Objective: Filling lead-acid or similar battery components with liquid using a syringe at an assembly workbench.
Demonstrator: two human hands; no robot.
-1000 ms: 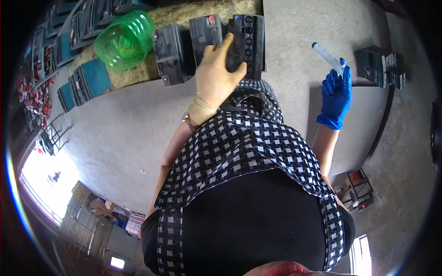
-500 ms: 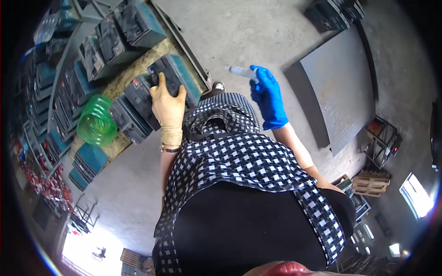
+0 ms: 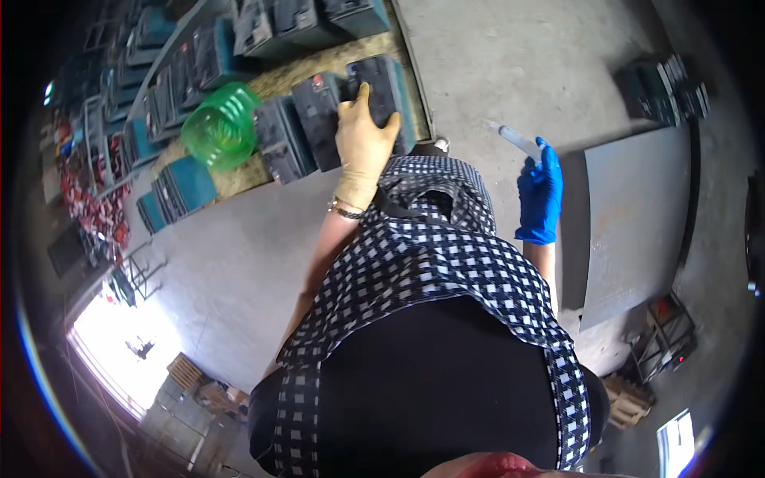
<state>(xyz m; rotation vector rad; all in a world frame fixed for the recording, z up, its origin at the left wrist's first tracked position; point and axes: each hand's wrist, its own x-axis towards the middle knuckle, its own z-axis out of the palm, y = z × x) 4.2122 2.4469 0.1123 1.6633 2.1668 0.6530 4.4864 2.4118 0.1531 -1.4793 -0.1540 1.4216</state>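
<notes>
- While the left hand (image 3: 365, 145) lies over the end of the rightmost battery (image 3: 387, 78), its index finger extends along the dark upper face and its thumb stands apart toward the right side. Whether the folded fingers grip an edge cannot be told.
- The left hand wears a beige glove; a dark bracelet (image 3: 346, 210) encircles the wrist just below the cuff.
- The right hand (image 3: 539, 195), in a blue glove, is closed around the rear part of a syringe (image 3: 516, 139). The translucent barrel projects from the fingers, tilted, with its tip toward the upper left.
- The syringe is held to the right of the batteries, apart from them, with the floor (image 3: 478, 60) behind it in the view.
- The rightmost battery stands on the worktop (image 3: 249, 177), near its right end. A middle battery (image 3: 316, 123), marked by a red part at its far end, stands just to its left.
- A third battery (image 3: 280, 137) stands left of the middle one.
- A green transparent container (image 3: 221, 127) sits farther left on the worktop.
- Further batteries (image 3: 301, 25) are lined up behind the front group.
- A checked apron (image 3: 414, 263) covers the person's front below the hands.
- A grey panel (image 3: 637, 223) lies to the right of the blue glove.
</notes>
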